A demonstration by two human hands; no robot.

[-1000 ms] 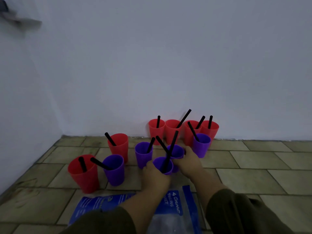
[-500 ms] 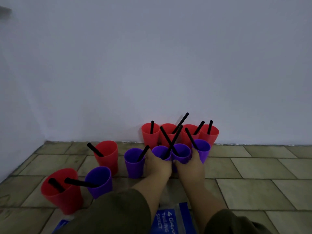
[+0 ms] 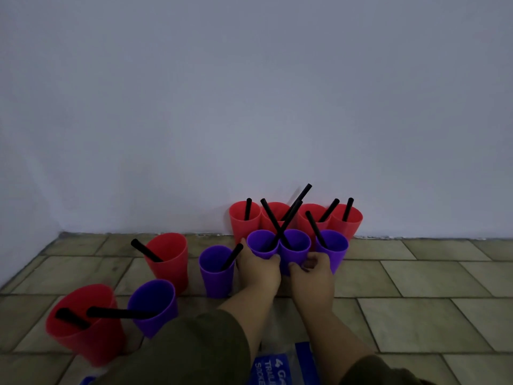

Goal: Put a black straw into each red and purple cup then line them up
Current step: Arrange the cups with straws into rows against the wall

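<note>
Several red cups (image 3: 244, 220) with black straws stand in a row against the wall. In front of them stand three purple cups side by side. My left hand (image 3: 259, 269) grips the left purple cup (image 3: 261, 244). My right hand (image 3: 312, 276) grips the middle purple cup (image 3: 295, 244). Their two black straws (image 3: 279, 230) cross each other. The right purple cup (image 3: 334, 245) holds a straw too. Further left stand another purple cup (image 3: 215, 270), a red cup (image 3: 168, 259), a purple cup (image 3: 154, 308) and a red cup (image 3: 83, 323), each with a straw.
The cups stand on a tiled floor (image 3: 416, 287) that meets a plain wall (image 3: 249, 107) just behind the red row. A blue and clear plastic bag (image 3: 280, 365) lies on the floor between my forearms at the bottom edge.
Both hands have carried their purple cups forward to the red row and set them beside the right purple cup. The view has shifted right and closer.
</note>
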